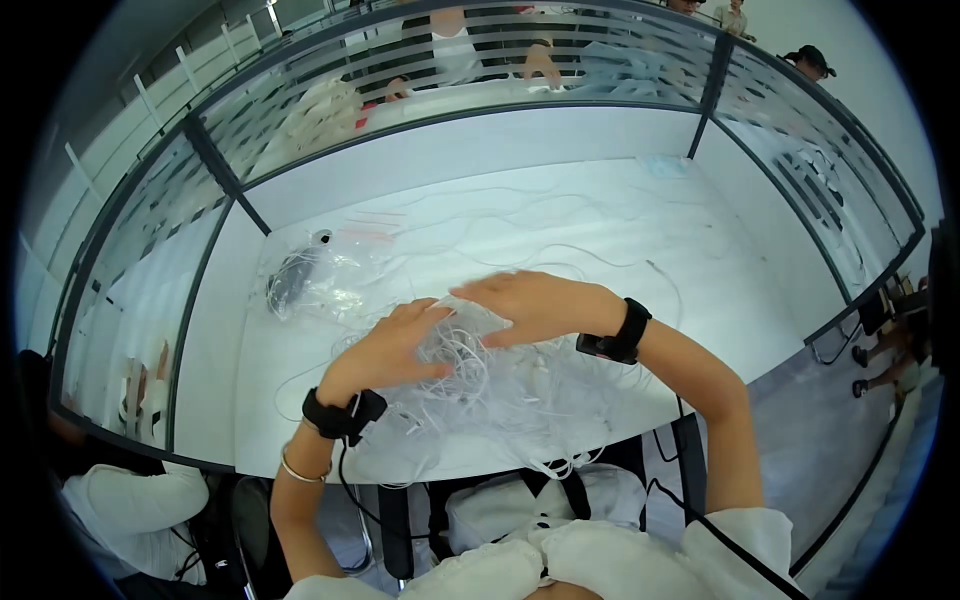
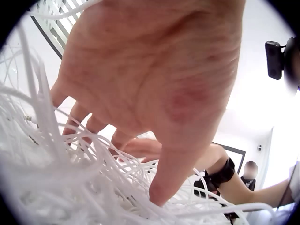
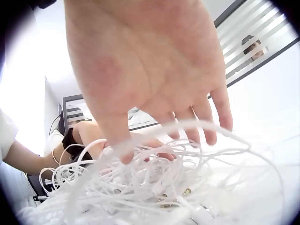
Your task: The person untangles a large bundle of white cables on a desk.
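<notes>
Down at the cable pile, I've got both hands in at the far side, palms turned to the tangle. Left hand has the thumb spread wide and the fingers loosely straight, tips in among the strands, not wrapped around anything as far as I can see. Right hand is much the same, fingers stretched and apart, gripping nothing that I can make out. Between them, on top of the pile, there's a see-through piece of plastic; can't tell if I'm touching it. The pile itself sits on the white table, and beyond it to the left is a clear plastic bag.

Handling-wise, I'd guess it's light, soft but springy, kinda slippery, and snags on itself. I'd take a high loose loop on the pile between finger and thumb, easy does it. Wouldn't yank by the little metal-looking ends in the pile, those are probably the fragile part.
</notes>
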Available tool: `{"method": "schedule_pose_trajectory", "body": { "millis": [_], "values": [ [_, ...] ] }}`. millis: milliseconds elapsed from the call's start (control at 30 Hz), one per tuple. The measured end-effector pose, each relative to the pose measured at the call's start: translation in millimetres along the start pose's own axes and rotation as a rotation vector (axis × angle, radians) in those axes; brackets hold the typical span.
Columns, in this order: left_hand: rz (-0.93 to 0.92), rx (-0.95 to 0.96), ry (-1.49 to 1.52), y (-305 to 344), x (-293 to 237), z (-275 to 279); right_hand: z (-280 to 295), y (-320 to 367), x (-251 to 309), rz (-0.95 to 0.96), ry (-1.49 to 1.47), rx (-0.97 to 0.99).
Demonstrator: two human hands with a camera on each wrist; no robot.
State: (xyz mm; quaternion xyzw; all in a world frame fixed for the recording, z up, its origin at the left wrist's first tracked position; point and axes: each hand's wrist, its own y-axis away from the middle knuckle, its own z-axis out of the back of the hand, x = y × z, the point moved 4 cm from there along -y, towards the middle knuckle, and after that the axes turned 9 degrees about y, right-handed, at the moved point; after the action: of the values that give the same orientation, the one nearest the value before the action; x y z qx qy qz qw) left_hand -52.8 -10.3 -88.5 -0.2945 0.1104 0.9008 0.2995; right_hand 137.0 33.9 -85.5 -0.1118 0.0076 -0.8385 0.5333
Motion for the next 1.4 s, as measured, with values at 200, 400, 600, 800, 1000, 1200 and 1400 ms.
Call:
{"method": "schedule_pose_trajectory", "body": {
  "millis": [200, 400, 600, 800, 1000, 1200, 1400],
  "values": [
    [-0.035, 0.042, 0.008, 4, -12, -7, 0, 47, 3, -0.095, -0.091, 0.166],
    [-0.243, 0.102, 0.083, -13, -23, -15, 9, 76, 7, -0.136, -0.209, 0.207],
    [-0.204, 0.072, 0.117, -37, -43, -27, 9, 80, -13, -0.105, -0.193, 0.11],
    [-0.213, -0.045, 0.22, -61, -36, -39, 38, 60, -26, -0.338, -0.233, 0.208],
    [-0.105, -0.094, 0.219, -82, -27, -45, 47, 67, 8, -0.265, -0.01, -0.03],
    [-0.067, -0.073, 0.168, -73, -27, -35, 12, 100, 116, 0.127, 0.024, 0.186],
    [-0.234, -0.029, 0.291, -50, -47, -2, 5, 101, 83, -0.006, 0.119, 0.151]
  ]
}}
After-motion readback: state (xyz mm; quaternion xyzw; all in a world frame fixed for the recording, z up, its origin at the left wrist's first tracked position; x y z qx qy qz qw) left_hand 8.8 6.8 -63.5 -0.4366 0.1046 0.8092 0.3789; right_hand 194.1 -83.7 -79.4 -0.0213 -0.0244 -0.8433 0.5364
